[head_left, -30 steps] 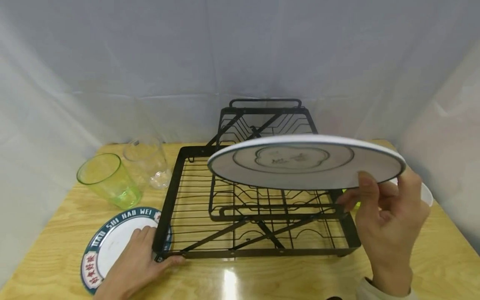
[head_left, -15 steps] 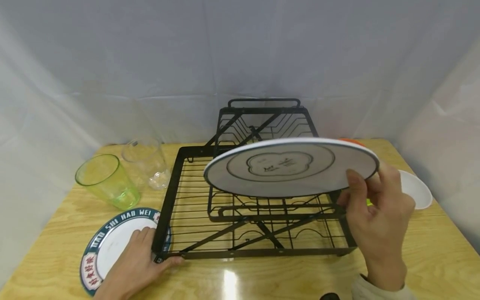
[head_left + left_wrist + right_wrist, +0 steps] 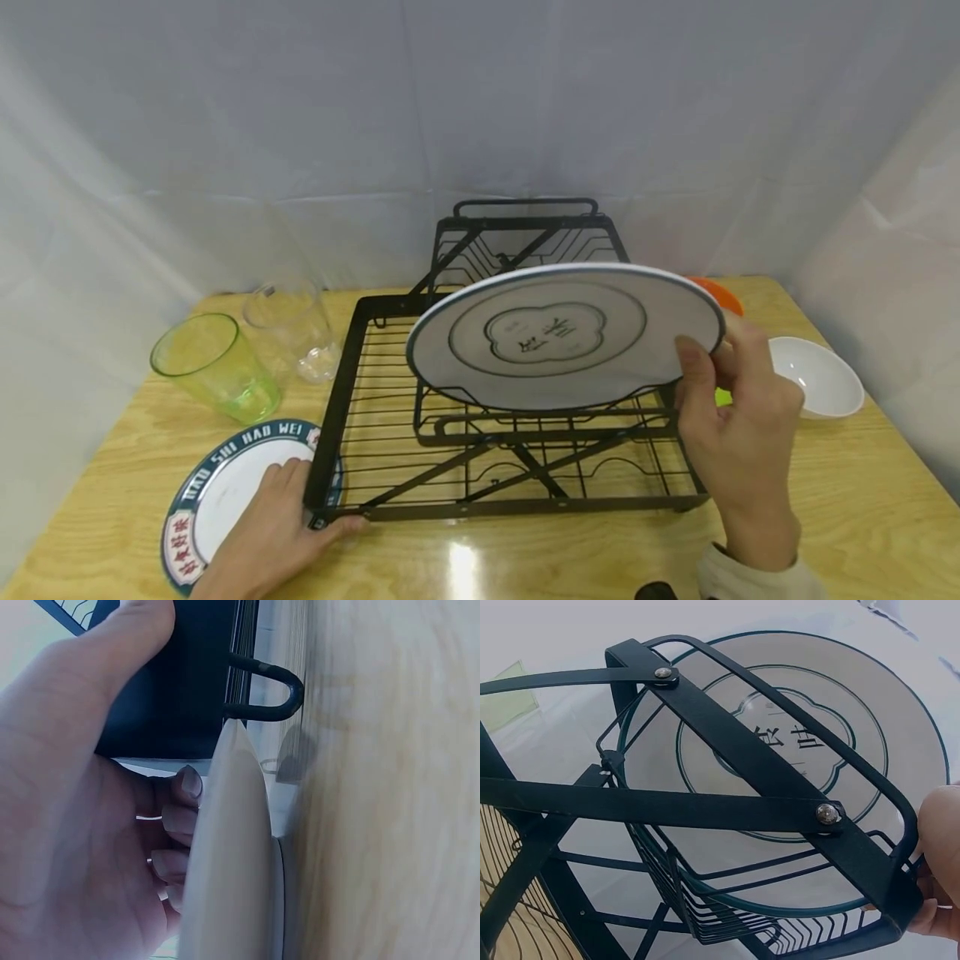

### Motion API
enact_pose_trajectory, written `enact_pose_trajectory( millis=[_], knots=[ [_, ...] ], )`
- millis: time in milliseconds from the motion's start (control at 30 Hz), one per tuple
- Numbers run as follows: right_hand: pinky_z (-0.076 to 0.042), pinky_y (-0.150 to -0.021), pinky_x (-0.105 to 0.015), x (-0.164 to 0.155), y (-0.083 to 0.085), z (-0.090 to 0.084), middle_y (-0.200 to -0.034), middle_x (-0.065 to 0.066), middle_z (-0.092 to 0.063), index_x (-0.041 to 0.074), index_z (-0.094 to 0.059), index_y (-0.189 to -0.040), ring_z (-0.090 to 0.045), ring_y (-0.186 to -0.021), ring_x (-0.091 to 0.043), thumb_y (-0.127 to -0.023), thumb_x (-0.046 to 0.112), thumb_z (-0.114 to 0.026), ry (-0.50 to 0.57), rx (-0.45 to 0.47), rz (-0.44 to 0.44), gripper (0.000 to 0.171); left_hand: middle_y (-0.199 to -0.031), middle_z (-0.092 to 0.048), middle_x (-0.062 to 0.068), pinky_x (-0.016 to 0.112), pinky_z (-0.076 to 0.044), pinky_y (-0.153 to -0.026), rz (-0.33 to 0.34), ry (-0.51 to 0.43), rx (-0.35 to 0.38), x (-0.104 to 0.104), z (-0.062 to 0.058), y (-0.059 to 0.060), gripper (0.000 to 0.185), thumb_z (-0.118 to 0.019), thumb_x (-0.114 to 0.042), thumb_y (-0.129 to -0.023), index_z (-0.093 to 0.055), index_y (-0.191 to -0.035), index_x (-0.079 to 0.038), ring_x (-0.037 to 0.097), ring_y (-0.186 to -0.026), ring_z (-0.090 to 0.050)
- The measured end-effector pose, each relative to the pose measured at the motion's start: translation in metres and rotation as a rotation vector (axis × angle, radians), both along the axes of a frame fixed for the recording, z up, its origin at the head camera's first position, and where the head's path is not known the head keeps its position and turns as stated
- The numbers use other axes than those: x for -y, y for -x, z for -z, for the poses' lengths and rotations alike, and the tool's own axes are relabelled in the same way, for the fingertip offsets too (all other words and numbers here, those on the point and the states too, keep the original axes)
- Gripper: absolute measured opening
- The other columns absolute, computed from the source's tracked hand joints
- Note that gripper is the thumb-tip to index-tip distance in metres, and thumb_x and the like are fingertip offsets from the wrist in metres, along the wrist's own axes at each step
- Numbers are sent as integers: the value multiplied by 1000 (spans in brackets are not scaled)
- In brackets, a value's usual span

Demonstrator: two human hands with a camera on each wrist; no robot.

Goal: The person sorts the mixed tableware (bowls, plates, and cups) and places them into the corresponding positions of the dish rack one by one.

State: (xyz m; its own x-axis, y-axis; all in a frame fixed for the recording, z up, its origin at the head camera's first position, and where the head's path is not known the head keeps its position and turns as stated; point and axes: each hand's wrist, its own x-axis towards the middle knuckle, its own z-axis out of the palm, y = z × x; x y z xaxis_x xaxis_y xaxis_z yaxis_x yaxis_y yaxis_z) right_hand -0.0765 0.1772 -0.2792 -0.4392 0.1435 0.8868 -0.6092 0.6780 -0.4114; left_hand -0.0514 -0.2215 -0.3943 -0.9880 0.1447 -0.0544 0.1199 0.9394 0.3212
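My right hand [image 3: 738, 425] pinches the edge of a white plate [image 3: 555, 333] with a thin dark rim line, thumb on its underside. The plate leans over the upper tier of a black two-tier dish rack [image 3: 517, 505], its marked base facing me. In the right wrist view the plate [image 3: 900, 735] stands behind the upper tier's bars, its lower edge close to the wire slots. My left hand [image 3: 273, 525] grips the rack's front left corner, thumb along the front and the other fingers curled at the side, above a teal-rimmed plate [image 3: 225, 492] lying on the table.
A yellow-green glass [image 3: 217, 367] and a clear glass [image 3: 292, 325] stand left of the rack. To the right are a white bowl [image 3: 821, 379], an orange item [image 3: 722, 294] and a bright green item [image 3: 723, 397], partly hidden. White cloth [image 3: 225, 125] hangs behind the wooden table [image 3: 555, 558].
My right hand has moved left with the plate, which has tilted so more of its underside shows. The white bowl and orange item have come into view. The left hand stays put.
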Motion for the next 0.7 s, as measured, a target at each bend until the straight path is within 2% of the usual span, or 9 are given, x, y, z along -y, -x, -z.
enact_pose_trajectory(
  millis=[167, 367, 567, 700],
  knots=[
    [-38, -53, -8, -3, -1, -1, -71, -14, -69, -7, -60, -104, -52, -54, 2, -97, 32, -58, -11, 32, 11, 40, -105, -54, 18, 54, -47, -87, 6, -1, -13, 0, 0, 0, 98, -70, -68, -73, -49, -125, 12, 31, -95, -51],
    [-43, -60, -7, -5, -3, 0, -75, -15, -70, -9, -59, -106, -57, -61, 3, -97, 25, -59, -17, 72, -44, 35, -103, -54, 17, 54, -47, -86, 0, 0, -14, 1, 0, 0, 97, -70, -67, -73, -49, -124, 13, 30, -94, -50],
    [-45, -62, -7, -5, -3, 0, -83, -20, -71, -10, -59, -105, -61, -75, 8, -97, 23, -59, -28, 104, -49, 34, -105, -55, 17, 54, -47, -87, -2, -4, 0, 1, 1, 0, 98, -69, -68, -73, -49, -125, 12, 30, -95, -50],
    [-44, -62, -7, -7, -2, 0, -78, -17, -71, -9, -60, -100, -59, -71, 7, -98, 24, -57, -59, 106, -40, 34, -106, -55, 17, 54, -47, -87, 1, -1, 2, 1, 1, 0, 98, -69, -67, -73, -49, -126, 12, 31, -96, -51]
  ],
)
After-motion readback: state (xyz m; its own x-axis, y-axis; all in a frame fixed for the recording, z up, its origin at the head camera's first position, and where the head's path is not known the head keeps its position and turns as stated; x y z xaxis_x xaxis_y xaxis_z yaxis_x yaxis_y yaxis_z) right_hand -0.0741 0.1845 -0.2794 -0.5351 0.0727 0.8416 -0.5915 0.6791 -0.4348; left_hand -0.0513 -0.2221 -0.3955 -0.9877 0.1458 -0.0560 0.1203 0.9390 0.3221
